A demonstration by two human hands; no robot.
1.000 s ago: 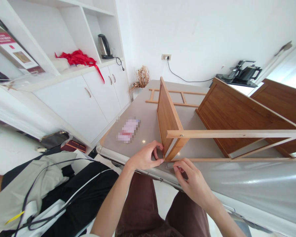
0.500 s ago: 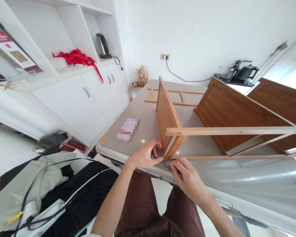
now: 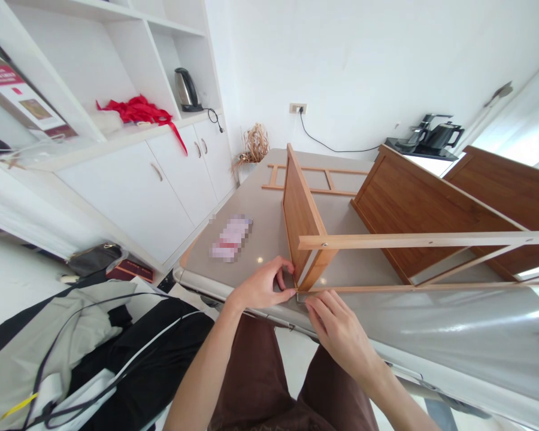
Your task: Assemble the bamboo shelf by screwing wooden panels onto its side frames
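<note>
A wooden shelf unit (image 3: 379, 240) lies on its side on the table, its end panel (image 3: 302, 209) standing upright. My left hand (image 3: 265, 284) is closed around the near lower corner of that panel, with its thumb by the end of the lower rail (image 3: 368, 289). My right hand (image 3: 336, 317) is just right of that corner, its thumb and fingers pinched on a small, thin, bent metal hex key (image 3: 300, 297). The key's end is at the rail's end; whether it sits in a screw is too small to tell. A screw head (image 3: 324, 244) shows on the upper rail.
A separate ladder-like wooden frame (image 3: 314, 179) lies at the back of the grey table (image 3: 233, 272). A blurred pinkish item (image 3: 232, 238) is on the left. Clothes and cables (image 3: 94, 335) lie beside the table. A black kettle (image 3: 442, 136) stands behind.
The hex key has turned from pointing rightward to pointing more toward me, with my right hand shifting slightly. My left hand stays at the corner. The whole view has moved a little.
</note>
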